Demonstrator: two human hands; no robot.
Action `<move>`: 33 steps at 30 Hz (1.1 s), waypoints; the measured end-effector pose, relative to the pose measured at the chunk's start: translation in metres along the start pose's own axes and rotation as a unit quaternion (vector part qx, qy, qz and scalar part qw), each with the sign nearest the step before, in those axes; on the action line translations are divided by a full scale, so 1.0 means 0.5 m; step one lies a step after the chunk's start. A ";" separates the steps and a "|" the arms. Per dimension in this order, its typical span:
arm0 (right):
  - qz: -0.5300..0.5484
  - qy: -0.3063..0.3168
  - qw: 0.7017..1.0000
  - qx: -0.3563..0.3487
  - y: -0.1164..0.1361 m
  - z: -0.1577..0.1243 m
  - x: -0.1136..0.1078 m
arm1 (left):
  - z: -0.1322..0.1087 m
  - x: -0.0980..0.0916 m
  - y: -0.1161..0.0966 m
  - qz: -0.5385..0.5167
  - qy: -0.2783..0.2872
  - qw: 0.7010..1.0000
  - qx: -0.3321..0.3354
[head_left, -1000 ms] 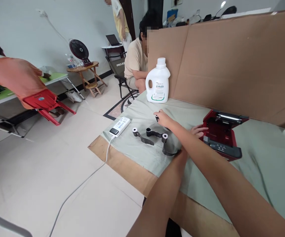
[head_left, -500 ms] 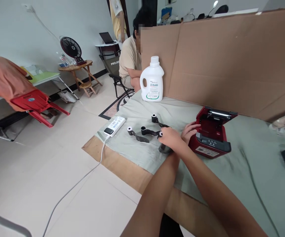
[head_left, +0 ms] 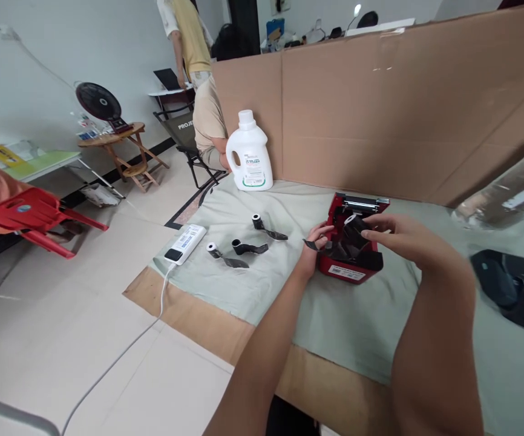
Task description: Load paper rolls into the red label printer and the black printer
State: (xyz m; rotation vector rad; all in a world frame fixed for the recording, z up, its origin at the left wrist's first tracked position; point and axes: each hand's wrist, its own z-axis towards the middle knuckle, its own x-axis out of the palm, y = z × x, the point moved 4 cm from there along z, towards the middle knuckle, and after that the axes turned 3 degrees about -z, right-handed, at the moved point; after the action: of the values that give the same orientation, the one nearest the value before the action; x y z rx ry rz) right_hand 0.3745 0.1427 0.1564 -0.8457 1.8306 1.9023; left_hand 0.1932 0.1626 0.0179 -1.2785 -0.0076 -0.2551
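Holding a black roll with a white core [head_left: 357, 233] between its fingers, the right hand [head_left: 398, 233] is now at the open red box-shaped device with a raised lid [head_left: 346, 272], whereas half a second ago it was at the rolls left of it; three other black rolls, [head_left: 214, 250] [head_left: 239, 246] [head_left: 258, 221] each with a loose dark tail, now lie left of the device; the work thus seems centred on the device's bay, though I cannot tell whether the held roll touches its floor; a dark tail from that roll crosses in front of the left hand [head_left: 317, 235], whose fingers lie extended against the device's left wall, gripping nothing that I can see.

As for edges, the brown cardboard panel [head_left: 357, 121] stands behind the device and limits reach that way; the pale green cloth [head_left: 253, 290] covers the bench around it, and toward the person the brown board edge [head_left: 189, 312] shows beyond the cloth; a strip of cloth separates the device from the nearest loose roll on its left, and another separates it from the black moulded object [head_left: 500, 278] on its right; farther left of the device sit the white rectangular block [head_left: 186, 243] and, behind the rolls, the white plastic jug [head_left: 250, 157], both well apart from the hands.
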 end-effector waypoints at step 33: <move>-0.218 -0.067 0.970 0.089 -0.039 0.046 0.061 | -0.060 0.001 -0.065 0.170 -0.033 0.972 0.160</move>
State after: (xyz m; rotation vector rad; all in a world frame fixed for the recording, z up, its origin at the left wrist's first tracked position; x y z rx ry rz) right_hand 0.3603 0.1629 0.1215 -0.9406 1.5514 1.4626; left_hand 0.1832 0.1257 0.0397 -0.9464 0.1091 0.0827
